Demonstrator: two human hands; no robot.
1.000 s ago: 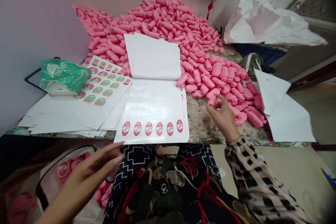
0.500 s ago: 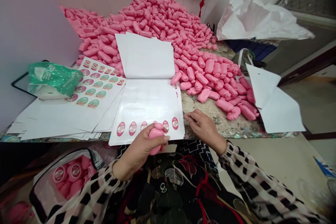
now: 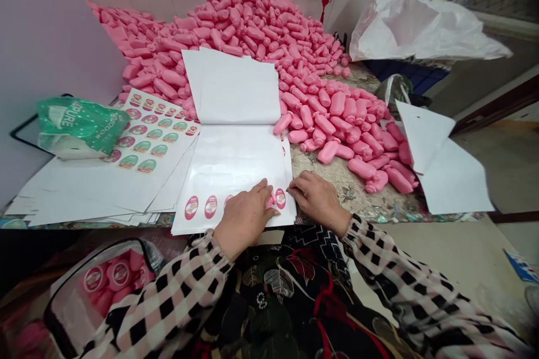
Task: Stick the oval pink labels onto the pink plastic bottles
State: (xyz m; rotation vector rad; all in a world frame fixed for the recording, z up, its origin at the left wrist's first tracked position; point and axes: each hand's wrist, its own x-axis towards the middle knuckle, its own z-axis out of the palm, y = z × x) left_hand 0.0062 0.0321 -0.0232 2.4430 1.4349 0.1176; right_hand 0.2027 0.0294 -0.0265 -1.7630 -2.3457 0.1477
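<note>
Counter seen from above, with the label sheet taken as the centre of the clock. My left hand lies back upward over the sheet's near part, between 5 and 6 o'clock, its fingers closed around a pink bottle. Most of the bottle is hidden beneath my fingers; its visible end points to about 3 o'clock, just beside the rightmost oval label. Further oval labels form a row along the near edge, some of them covered by my left hand. My right hand is at 4 o'clock, its thumb and forefinger brought narrowly together at the sheet's side; a small dark tip shows there, and I cannot tell what it belongs to. A blank white leaf lies at 12 o'clock. Behind it, a heap of pink bottles spreads from 10 round to 3 o'clock. Printed sheets occupy 9 o'clock, with a green packet resting on them. Loose white papers lie at 3 o'clock. A white plastic bag sits at 2 o'clock, above a blue crate. Below the counter, at 8 o'clock, an open bag contains labelled pink bottles.
</note>
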